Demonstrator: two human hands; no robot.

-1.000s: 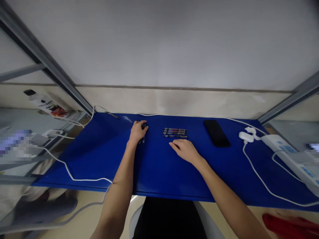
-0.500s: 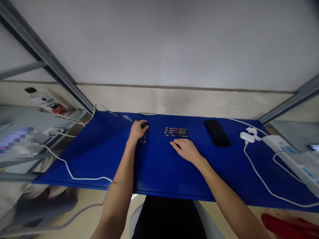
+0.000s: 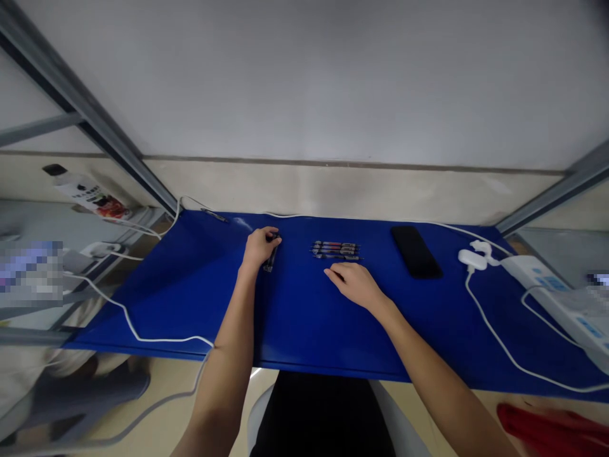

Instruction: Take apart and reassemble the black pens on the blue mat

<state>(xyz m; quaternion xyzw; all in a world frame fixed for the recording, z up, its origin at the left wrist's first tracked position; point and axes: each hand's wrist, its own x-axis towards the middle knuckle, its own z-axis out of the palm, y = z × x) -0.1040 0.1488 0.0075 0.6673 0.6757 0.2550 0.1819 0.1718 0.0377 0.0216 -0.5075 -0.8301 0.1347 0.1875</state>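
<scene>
My left hand [image 3: 259, 245] rests on the blue desk with its fingers closed round the upper part of some pens [image 3: 270, 261]. Their lower ends stick out below the fingers, close together; the rest is hidden. Just right of the middle, several pens [image 3: 335, 249] lie side by side in a sideways row. My right hand [image 3: 351, 280] lies on the desk right below that row, fingers curled in and thumb pointing left. Whether anything is inside its curled fingers is hidden.
A black phone [image 3: 415, 252] lies to the right. Beyond it are a white charger [image 3: 472, 259] with a cable and a power strip [image 3: 556, 295]. Another pen [image 3: 214, 215] lies at the back left. A bottle [image 3: 90, 195] stands off the desk at left, and a white cable [image 3: 176, 341] crosses the front left.
The pens at my left hand have drawn closer together and tilt slightly, with their lower ends shifted left. My right hand and the row of pens stay in place.
</scene>
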